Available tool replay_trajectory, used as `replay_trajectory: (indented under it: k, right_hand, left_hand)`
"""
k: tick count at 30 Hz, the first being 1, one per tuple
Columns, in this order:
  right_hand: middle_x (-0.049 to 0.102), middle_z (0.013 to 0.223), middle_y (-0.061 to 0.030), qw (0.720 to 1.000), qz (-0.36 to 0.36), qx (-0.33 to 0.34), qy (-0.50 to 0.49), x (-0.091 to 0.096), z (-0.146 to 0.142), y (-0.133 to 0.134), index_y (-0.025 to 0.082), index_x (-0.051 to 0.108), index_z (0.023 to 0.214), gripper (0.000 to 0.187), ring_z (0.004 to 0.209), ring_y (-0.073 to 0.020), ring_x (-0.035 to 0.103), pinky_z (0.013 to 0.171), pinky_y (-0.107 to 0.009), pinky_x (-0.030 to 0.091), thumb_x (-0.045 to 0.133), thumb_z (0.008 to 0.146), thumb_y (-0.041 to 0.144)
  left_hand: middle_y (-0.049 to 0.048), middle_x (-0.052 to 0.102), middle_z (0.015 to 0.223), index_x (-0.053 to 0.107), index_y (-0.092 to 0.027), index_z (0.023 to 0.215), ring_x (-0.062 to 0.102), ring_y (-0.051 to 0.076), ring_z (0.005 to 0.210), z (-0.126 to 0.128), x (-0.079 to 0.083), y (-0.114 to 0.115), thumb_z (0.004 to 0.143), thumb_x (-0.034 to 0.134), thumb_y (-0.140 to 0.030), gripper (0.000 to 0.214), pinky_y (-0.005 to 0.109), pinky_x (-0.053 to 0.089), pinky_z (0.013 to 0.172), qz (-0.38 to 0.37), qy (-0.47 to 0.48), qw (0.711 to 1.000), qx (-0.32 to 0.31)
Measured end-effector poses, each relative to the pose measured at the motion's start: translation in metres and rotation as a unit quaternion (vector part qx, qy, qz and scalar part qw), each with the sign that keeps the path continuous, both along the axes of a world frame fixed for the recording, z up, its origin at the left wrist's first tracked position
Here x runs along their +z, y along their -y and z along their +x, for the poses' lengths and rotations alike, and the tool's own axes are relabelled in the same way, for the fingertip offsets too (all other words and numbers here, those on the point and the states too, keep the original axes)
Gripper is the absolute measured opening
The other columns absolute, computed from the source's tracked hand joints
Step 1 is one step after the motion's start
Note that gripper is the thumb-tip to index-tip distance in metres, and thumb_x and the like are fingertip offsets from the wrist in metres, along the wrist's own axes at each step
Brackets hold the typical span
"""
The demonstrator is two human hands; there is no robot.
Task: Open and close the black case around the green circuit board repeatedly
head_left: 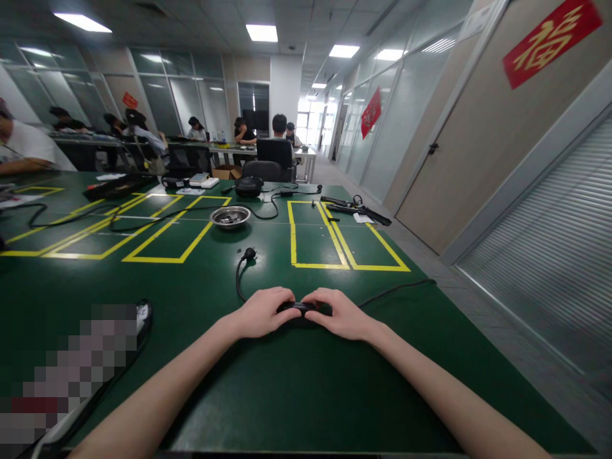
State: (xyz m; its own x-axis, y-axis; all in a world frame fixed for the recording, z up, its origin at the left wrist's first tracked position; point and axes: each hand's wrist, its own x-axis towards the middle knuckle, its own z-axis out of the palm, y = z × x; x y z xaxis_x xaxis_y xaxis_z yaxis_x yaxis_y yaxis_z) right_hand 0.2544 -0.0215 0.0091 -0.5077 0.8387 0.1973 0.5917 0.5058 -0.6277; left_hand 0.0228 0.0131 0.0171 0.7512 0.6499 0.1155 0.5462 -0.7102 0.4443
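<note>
Between my two hands is a black power adapter (302, 307), a dark elongated body low over the green table (306, 382). My left hand (268, 311) grips its left end, thumb in front and fingers behind. On the other end, my right hand (338, 312) holds it the same way, fingertips close to those of the left. A thick black cord runs out past my left hand and curls up to a plug (249, 254) with bare prongs. Past my right hand, a thinner black cable (396, 289) leads to the table's right edge. My fingers cover much of the adapter.
Yellow tape rectangles (293, 236) mark the table. A metal bowl (230, 217) holds small parts. Black tools (358, 210) lie at the far right, a black case (248, 186) at the back. A blurred-out object (81, 363) lies front left. Several people sit beyond.
</note>
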Motion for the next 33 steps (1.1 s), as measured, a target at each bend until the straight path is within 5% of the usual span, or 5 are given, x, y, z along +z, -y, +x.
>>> replay_trajectory:
  k: [6, 10, 20, 27, 33]
  right_hand:
    - [0.059, 0.072, 0.0029, 0.992, -0.082, -0.048, -0.088, 0.002, -0.004, 0.002, 0.021, 0.061, 0.102, 0.017, 0.067, -0.0154, 0.053, 0.064, -0.028, 0.040, 0.062, 0.090, 0.033]
    - [0.050, 0.066, 0.0069, 0.986, -0.129, -0.040, -0.097, 0.001, -0.004, 0.000, 0.022, 0.048, 0.089, 0.016, 0.062, -0.0132, 0.047, 0.061, -0.026, 0.036, 0.058, 0.092, 0.035]
    - [0.060, 0.087, -0.0021, 0.991, 0.092, -0.044, 0.083, 0.001, -0.004, 0.002, 0.021, 0.054, 0.091, 0.007, 0.079, -0.0185, 0.056, 0.069, -0.030, 0.043, 0.061, 0.091, 0.020]
    - [0.069, 0.109, -0.0075, 0.988, 0.096, 0.062, 0.107, 0.006, 0.001, 0.005, 0.021, 0.062, 0.104, 0.028, 0.099, -0.0231, 0.065, 0.084, -0.034, 0.051, 0.078, 0.081, 0.026]
    - [0.072, 0.099, -0.0090, 0.989, 0.105, 0.061, 0.083, -0.001, -0.003, 0.003, 0.020, 0.061, 0.088, 0.010, 0.091, -0.0240, 0.062, 0.079, -0.036, 0.050, 0.070, 0.084, 0.021]
  left_hand:
    - [0.0061, 0.069, 0.112, 0.060, -0.021, 0.118, 0.065, 0.023, 0.095, 0.000, 0.003, 0.005, 0.090, 0.067, -0.041, 0.035, 0.031, 0.048, 0.079, 0.021, 0.021, 0.999, -0.016]
    - [0.0041, 0.069, 0.104, 0.064, -0.020, 0.108, 0.065, 0.022, 0.093, -0.002, 0.000, 0.004, 0.079, 0.080, -0.034, 0.035, 0.030, 0.047, 0.077, 0.030, 0.037, 0.999, -0.019]
    - [0.0045, 0.071, 0.101, 0.069, -0.018, 0.107, 0.064, 0.023, 0.097, -0.001, -0.003, -0.004, 0.079, 0.084, -0.036, 0.037, 0.033, 0.046, 0.084, 0.010, 0.046, 0.998, -0.031]
    - [0.0041, 0.070, 0.100, 0.071, -0.019, 0.107, 0.064, 0.022, 0.095, -0.002, -0.007, -0.008, 0.078, 0.084, -0.039, 0.038, 0.030, 0.047, 0.080, 0.008, 0.044, 0.999, -0.026]
    - [0.0058, 0.071, 0.103, 0.071, -0.020, 0.111, 0.064, 0.023, 0.097, -0.003, -0.009, -0.007, 0.082, 0.077, -0.042, 0.036, 0.032, 0.049, 0.084, 0.025, 0.051, 0.998, -0.023]
